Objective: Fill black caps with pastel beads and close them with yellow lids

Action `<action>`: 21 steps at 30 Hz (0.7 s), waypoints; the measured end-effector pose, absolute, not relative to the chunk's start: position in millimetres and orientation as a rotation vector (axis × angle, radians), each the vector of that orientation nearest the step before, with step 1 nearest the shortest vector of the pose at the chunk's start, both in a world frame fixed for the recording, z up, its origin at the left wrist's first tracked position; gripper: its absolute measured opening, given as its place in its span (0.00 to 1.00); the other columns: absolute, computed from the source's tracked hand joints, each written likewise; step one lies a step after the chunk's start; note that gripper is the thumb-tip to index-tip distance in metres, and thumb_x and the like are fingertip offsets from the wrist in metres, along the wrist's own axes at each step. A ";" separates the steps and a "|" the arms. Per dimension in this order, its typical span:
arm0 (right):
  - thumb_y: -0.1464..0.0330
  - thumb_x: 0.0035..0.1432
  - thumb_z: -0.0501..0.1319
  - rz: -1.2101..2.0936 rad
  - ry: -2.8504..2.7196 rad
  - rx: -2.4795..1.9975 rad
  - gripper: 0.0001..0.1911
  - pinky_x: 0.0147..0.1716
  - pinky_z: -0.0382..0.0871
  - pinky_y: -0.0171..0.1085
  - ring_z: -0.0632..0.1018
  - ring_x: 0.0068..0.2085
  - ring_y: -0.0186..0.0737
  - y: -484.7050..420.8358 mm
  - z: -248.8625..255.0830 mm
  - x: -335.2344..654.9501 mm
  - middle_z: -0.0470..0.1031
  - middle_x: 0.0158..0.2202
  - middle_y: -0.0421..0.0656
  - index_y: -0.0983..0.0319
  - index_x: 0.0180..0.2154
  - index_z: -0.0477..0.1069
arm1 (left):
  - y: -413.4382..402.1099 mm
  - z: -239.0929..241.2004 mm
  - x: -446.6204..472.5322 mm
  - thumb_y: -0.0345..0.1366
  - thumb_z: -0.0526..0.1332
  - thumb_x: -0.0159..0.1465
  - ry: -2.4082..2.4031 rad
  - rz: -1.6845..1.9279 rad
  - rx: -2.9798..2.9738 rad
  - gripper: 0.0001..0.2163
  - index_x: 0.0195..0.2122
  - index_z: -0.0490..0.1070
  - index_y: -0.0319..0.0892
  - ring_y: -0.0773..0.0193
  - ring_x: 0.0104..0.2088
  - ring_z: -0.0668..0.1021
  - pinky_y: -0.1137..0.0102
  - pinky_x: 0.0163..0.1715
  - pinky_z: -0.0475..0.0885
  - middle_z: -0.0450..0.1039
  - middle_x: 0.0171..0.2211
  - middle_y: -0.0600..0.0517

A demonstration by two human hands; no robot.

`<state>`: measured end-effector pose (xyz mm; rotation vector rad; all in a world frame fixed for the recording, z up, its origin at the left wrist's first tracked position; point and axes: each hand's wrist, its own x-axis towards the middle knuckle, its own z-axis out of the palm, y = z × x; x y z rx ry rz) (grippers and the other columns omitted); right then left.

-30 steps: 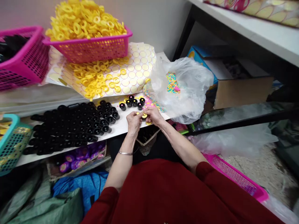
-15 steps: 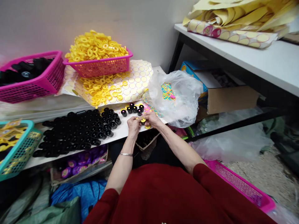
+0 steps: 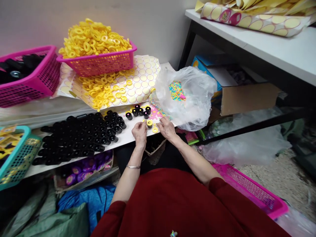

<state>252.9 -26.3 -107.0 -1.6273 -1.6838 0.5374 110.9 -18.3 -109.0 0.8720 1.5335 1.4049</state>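
Note:
A black cap [image 3: 149,126] with a yellow ring [image 3: 149,122] on its top stands at the front edge of the white bench. My left hand [image 3: 139,133] is just left of it, fingertips closed on the ring's small side tab. A loose yellow ring [image 3: 155,129] lies flat between the cap and my right hand [image 3: 168,128]. That hand is above the bench edge, its fingers bent and slightly apart, with nothing visible in them. Behind it are scattered pink beads [image 3: 155,113]. Several black caps with small beads on top [image 3: 140,112] stand just beyond my left hand.
Many black caps [image 3: 74,138] cover the bench at left. Yellow rings fill a pink basket [image 3: 98,65] and spill onto a dotted sheet [image 3: 145,74]. A plastic bag [image 3: 197,98] holds coloured beads [image 3: 176,90]. A teal basket [image 3: 22,161] stands at far left; a white table [image 3: 271,49] is at right.
Both hands were together on the yellow-topped cap. My right hand has let go and moved right, leaving the cap and loose ring in plain sight. The view has shifted slightly.

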 end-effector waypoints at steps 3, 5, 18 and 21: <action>0.67 0.57 0.55 0.504 -1.623 -1.554 0.06 0.38 0.63 0.39 0.70 0.36 0.41 -13.4 -104.3 252.4 0.69 0.34 0.46 0.62 0.29 0.68 | -28.2 -112.3 113.6 0.49 0.69 0.46 1.772 1.307 1.205 0.19 0.30 0.71 0.40 0.69 0.24 0.69 0.71 0.29 0.66 0.68 0.25 0.55; 0.67 0.57 0.55 0.580 -1.651 -1.444 0.07 0.38 0.63 0.38 0.69 0.34 0.39 -6.9 -101.6 250.7 0.69 0.31 0.43 0.61 0.28 0.68 | -31.1 -111.2 117.8 0.48 0.69 0.47 1.895 1.194 1.442 0.17 0.30 0.71 0.41 0.65 0.29 0.72 0.69 0.33 0.67 0.70 0.29 0.52; 0.59 0.52 0.63 1.554 -1.043 -1.332 0.15 0.22 0.60 0.31 0.66 0.22 0.30 -9.5 -65.6 240.4 0.65 0.19 0.36 0.64 0.24 0.68 | -39.6 -104.1 105.4 0.32 0.64 0.49 1.370 1.349 1.995 0.09 0.33 0.74 0.44 0.61 0.36 0.73 0.64 0.42 0.69 0.75 0.31 0.53; 0.57 0.48 0.68 2.045 -0.910 -1.162 0.18 0.22 0.66 0.31 0.70 0.23 0.31 -16.3 -62.5 245.7 0.69 0.19 0.38 0.65 0.24 0.67 | -50.9 -94.6 100.0 0.30 0.64 0.49 1.185 1.330 2.069 0.10 0.34 0.75 0.45 0.60 0.38 0.72 0.62 0.44 0.69 0.74 0.28 0.54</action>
